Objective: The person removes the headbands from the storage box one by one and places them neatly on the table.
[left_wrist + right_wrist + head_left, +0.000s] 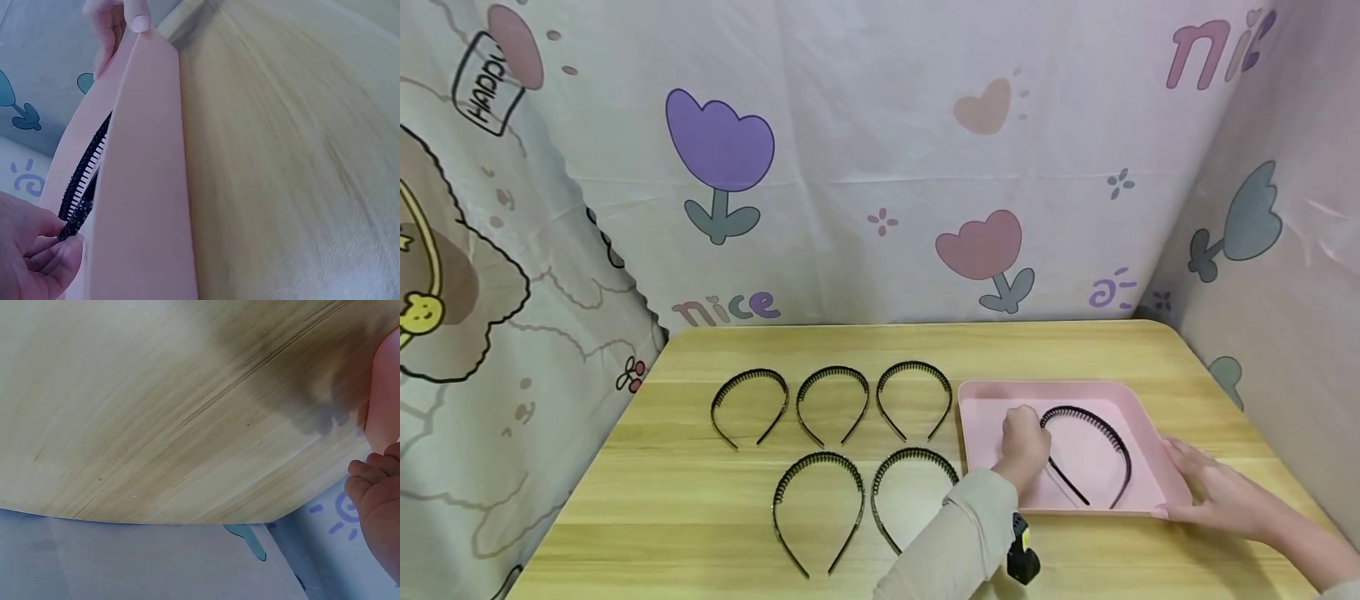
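A black toothed headband [1081, 412] is in the pink tray [988, 406]. My left hand [1024, 443] reaches over the tray and pinches the band's left side between thumb and fingers, as the left wrist view also shows at the headband's [80, 178] near part. At the tray's right side is my right hand [1221, 493], gripping the wall with its thumb at the front right corner. In the right wrist view the right hand [382, 500] shows its fingers at the tray's edge [384, 394].
Left of the tray lie several more black headbands on the wooden table [662, 500]: a back row with a headband [752, 372] at its left end, and a front pair including a headband [820, 457]. My left forearm partly covers the front headband [913, 452] nearest the tray. Printed cloth [865, 125] hangs behind.
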The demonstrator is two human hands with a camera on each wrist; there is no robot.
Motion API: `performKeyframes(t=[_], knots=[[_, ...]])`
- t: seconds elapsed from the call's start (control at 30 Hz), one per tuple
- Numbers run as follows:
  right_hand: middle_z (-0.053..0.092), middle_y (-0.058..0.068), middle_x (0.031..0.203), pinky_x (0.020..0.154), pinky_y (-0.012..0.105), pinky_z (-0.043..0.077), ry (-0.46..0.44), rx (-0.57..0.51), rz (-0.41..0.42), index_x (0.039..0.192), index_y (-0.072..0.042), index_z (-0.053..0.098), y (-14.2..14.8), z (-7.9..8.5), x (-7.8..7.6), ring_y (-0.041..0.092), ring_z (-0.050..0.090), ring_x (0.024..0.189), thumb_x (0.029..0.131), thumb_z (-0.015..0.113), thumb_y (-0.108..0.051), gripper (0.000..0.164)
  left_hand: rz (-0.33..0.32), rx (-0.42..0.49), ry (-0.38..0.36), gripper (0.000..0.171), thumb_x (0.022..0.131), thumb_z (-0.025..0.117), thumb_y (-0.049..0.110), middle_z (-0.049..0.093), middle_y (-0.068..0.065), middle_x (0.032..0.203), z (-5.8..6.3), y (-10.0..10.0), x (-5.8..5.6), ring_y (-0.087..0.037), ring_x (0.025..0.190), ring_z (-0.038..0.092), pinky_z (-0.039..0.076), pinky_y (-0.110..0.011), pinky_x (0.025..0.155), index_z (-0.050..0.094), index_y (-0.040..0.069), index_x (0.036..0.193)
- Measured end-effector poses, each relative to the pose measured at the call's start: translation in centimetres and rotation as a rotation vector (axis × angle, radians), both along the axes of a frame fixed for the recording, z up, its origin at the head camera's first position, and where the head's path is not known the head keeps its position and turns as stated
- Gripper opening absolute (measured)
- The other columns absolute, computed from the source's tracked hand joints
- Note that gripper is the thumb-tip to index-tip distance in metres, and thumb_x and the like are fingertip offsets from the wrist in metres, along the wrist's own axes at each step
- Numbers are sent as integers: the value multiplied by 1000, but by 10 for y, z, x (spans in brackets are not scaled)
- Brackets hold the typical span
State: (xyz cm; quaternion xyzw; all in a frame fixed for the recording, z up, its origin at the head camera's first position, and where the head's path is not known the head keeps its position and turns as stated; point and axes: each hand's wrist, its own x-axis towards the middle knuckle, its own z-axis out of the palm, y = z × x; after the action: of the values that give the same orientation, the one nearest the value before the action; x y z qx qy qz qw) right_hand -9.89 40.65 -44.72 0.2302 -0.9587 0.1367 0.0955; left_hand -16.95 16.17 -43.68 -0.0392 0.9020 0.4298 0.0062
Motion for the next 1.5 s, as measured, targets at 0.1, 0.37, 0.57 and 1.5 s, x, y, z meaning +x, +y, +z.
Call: performKeyframes(t=[0.1,0.37,0.57,1.5], knots=[[49,37,121,93,-7,-6,18,-5,7,131,14,41,-1,-2,0,-27,-4,115,59,84,-31,95,8,-2,-3,25,75,67,-1,62,-7,61,2,-3,0,-5,55,48,41,-19,45,55,4,54],[51,36,117,93,-8,-5,39,-1,10,130,14,42,-1,-3,-1,-29,-5,114,58,84,-30,94,-66,60,24,48,75,63,-4,38,2,47,10,-17,-1,-6,47,30,26,-17,38,31,12,44],[50,37,119,93,-7,-6,26,8,-1,125,18,45,0,-4,-2,-16,0,126,58,84,-31,92,-137,38,31,17,76,65,-1,64,0,62,15,-30,-2,-1,57,47,38,-13,47,66,2,60],[50,37,119,88,-8,-9,-6,38,-16,127,19,42,3,-6,0,-22,-6,121,63,82,-33,92,-211,98,153,9,78,67,-2,71,-14,81,31,-109,-4,-12,68,64,50,-14,56,72,-5,85]])
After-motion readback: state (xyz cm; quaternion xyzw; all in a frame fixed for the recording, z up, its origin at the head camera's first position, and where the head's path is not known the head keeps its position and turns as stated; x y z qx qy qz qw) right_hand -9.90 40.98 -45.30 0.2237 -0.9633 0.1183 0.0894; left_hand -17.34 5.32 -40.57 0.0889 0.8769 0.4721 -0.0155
